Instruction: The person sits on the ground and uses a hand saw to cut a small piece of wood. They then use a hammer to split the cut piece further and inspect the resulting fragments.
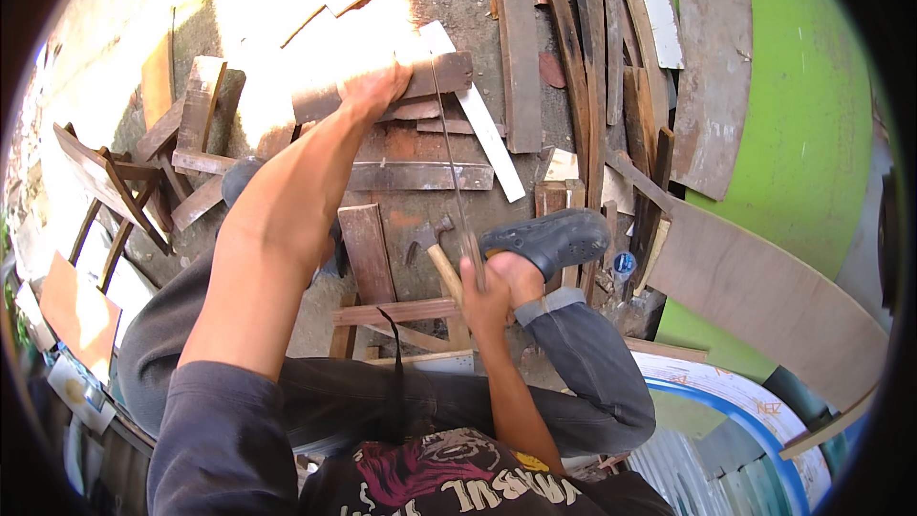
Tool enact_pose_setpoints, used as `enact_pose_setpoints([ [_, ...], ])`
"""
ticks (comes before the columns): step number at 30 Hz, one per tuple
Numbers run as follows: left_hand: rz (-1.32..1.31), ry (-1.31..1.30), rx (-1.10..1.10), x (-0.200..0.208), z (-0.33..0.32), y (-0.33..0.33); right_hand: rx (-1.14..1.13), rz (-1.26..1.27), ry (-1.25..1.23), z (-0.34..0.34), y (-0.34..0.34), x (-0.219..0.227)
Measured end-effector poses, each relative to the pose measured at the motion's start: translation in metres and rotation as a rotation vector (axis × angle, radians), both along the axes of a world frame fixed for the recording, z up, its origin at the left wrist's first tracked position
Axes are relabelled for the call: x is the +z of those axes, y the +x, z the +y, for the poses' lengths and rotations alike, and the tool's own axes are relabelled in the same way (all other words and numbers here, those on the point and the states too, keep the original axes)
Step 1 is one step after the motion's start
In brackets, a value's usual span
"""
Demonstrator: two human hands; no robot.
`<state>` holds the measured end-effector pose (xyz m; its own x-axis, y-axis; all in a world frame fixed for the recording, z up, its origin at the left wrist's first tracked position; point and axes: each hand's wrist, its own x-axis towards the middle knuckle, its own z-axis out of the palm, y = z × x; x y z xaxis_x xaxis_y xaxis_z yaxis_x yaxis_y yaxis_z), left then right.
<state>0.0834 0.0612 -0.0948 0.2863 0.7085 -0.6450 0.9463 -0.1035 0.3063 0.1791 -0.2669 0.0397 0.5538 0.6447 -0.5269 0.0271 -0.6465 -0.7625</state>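
My left hand (374,88) grips a dark wooden plank (441,75) and bears down on it; strong glare washes out part of the hand and the plank's middle. My right hand (487,304), close to my bent leg, is closed round the handle end of a handsaw. Seen nearly edge-on, the saw's thin blade (453,158) runs away from me and crosses the plank near its right end. How deep the blade sits cannot be made out. Just left of my right hand, a hammer (443,270) with a pale wooden handle lies among the boards.
A white strip (489,143) sticks out beneath the plank. My shoe (554,241) rests right of the saw. Long boards (519,48) lie at the far right beside a green panel (802,67). A wooden frame (113,186) and loose offcuts lie left. A curved plywood sheet (764,277) is at right.
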Motion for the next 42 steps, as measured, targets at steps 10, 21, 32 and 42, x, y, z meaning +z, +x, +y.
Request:
enact_pose_setpoints([
  [10,0.005,-0.066,0.101,0.005,0.006,0.001,0.009,-0.119,0.053,0.001,-0.005,-0.018],
  [21,-0.033,-0.088,0.084,-0.024,0.010,-0.004,0.062,-0.072,-0.114,0.059,0.000,-0.034],
  [32,-0.186,0.157,0.131,0.001,0.005,0.010,0.067,-0.152,-0.293,-0.088,0.028,0.106],
  [42,-0.450,0.251,-0.359,0.077,-0.010,-0.012,0.293,-0.510,0.009,-0.039,0.010,0.007],
])
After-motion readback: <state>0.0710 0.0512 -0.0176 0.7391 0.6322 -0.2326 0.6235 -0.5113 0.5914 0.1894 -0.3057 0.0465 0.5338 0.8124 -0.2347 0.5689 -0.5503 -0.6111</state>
